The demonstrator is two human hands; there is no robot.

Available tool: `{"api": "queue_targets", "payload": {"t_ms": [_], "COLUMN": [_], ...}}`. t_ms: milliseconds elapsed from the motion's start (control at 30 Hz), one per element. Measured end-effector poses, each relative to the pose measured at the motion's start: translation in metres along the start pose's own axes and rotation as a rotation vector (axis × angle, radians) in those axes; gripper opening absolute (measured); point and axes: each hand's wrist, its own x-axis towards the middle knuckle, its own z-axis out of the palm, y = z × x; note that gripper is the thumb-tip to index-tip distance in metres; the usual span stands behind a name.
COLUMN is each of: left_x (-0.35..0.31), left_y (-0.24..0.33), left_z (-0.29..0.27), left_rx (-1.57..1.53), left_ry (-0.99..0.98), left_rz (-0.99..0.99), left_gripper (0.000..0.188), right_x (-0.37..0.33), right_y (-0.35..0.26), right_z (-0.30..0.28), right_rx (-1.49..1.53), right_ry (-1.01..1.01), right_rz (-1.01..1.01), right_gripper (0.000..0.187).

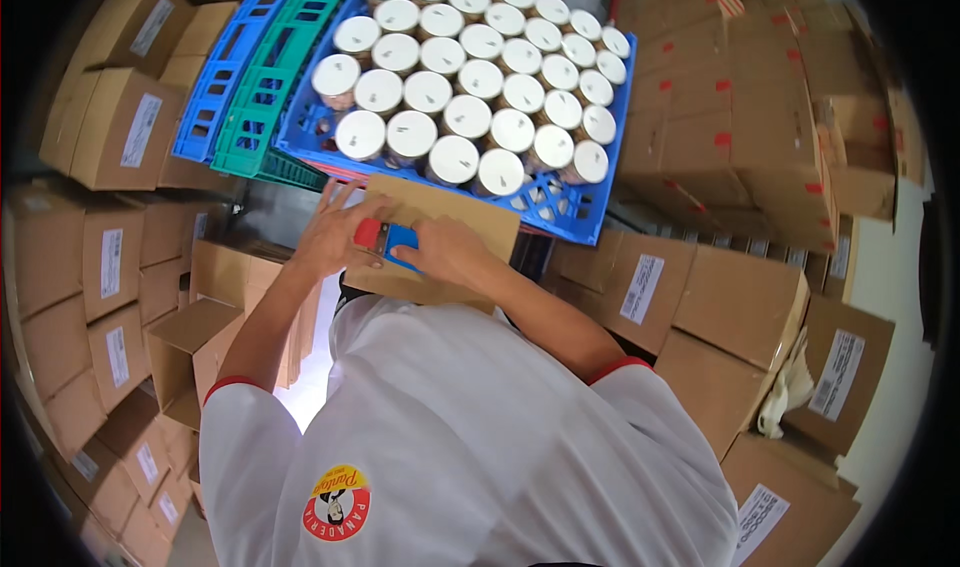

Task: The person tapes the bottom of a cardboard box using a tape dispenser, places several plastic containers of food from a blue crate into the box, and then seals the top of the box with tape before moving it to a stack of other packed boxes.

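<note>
In front of my chest is a brown cardboard box (480,222), its flat upper face toward me. On it lies a small device with a red part (367,233) and a blue part (402,246); its exact kind is unclear. My right hand (452,250) grips the blue part from the right, with fingers and thumb curled on it. At the box's left side is my left hand (328,235), fingers stretched apart, some over the cardboard and close to the red part.
Just beyond the box, a blue plastic crate (618,132) holds many white-lidded jars (467,117). Left of it stand a green crate (262,97) and another blue crate (212,92). Stacked cartons (730,97) rise on the right, more cartons (110,267) on the left.
</note>
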Motion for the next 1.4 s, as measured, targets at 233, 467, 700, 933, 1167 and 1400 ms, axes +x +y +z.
{"api": "queue_targets", "payload": {"t_ms": [233,467,700,933,1167,1400], "left_x": [0.004,0.006,0.048,0.106,0.125,0.102], "left_y": [0.001,0.019,0.100,0.165,0.196,0.133], "left_z": [0.004,0.003,0.038,0.119,0.157,0.159], "left_rx": [0.072,0.247,0.395,0.653,0.981,0.476], "left_ry": [0.031,0.000,-0.119,-0.344,-0.737,-0.090], "left_rz": [0.033,0.014,0.366,0.767,0.522,0.719], "left_gripper": [0.104,0.110,0.061,0.032,0.064,0.077], "right_x": [-0.102,-0.157,-0.116,-0.111,-0.127,-0.134], "right_y": [0.097,0.180,0.189,0.184,0.210,0.201], "right_z": [-0.034,-0.001,0.036,0.055,0.106,0.023], "right_rx": [-0.022,0.060,0.051,0.004,-0.001,0.197], "right_ry": [0.044,0.171,0.183,0.252,0.431,0.724], "right_rz": [0.298,0.414,0.300,0.305,0.427,0.350], "right_gripper": [0.056,0.058,0.053,0.043,0.036,0.064]}}
